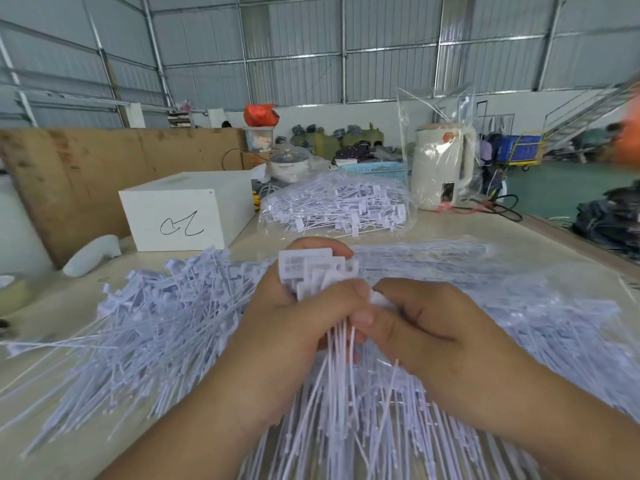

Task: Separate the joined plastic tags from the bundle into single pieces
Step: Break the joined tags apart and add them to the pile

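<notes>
My left hand grips a bundle of joined white plastic tags upright at the middle of the view, their flat heads fanned out above my fingers and their thin tails hanging down between my wrists. My right hand pinches the head of one tag at the bundle's right side, thumb against the left thumb. A heap of loose white tags spreads over the table to the left, and more tags lie to the right and under my forearms.
A clear bag full of tags lies behind my hands. A white box with a scribble stands at the back left, a cream kettle in plastic wrap at the back right. A cardboard sheet leans along the left.
</notes>
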`<control>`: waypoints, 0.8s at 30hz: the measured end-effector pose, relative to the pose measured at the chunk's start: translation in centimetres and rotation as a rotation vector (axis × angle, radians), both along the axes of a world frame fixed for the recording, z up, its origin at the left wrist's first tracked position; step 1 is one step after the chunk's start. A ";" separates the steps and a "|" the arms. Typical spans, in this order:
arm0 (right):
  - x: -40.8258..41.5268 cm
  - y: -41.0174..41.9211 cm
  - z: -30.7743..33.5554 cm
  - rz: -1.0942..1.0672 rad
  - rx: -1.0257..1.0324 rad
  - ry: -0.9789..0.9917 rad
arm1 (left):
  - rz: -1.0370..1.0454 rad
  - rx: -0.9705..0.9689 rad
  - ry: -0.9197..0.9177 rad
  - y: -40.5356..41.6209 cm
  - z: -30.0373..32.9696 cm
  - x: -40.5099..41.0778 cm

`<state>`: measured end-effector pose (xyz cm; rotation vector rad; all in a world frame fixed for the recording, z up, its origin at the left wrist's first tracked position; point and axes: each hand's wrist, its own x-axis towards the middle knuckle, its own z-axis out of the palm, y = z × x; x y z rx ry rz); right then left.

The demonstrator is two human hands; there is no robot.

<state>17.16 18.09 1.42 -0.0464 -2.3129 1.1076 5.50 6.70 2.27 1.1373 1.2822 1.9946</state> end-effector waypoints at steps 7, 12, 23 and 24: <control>-0.3 -0.8 0.2 -0.050 0.105 0.089 | -0.026 0.010 -0.084 0.0 0.5 0.4; -0.4 -2.0 0.2 -0.204 0.347 0.262 | -0.152 0.037 -0.215 -0.3 1.0 0.5; -0.3 -1.5 0.9 -0.246 0.658 0.345 | -0.197 -0.032 -0.170 -1.1 1.7 0.0; -0.2 -1.3 1.0 -0.252 0.710 0.351 | -0.197 -0.054 -0.165 -1.2 1.7 -0.1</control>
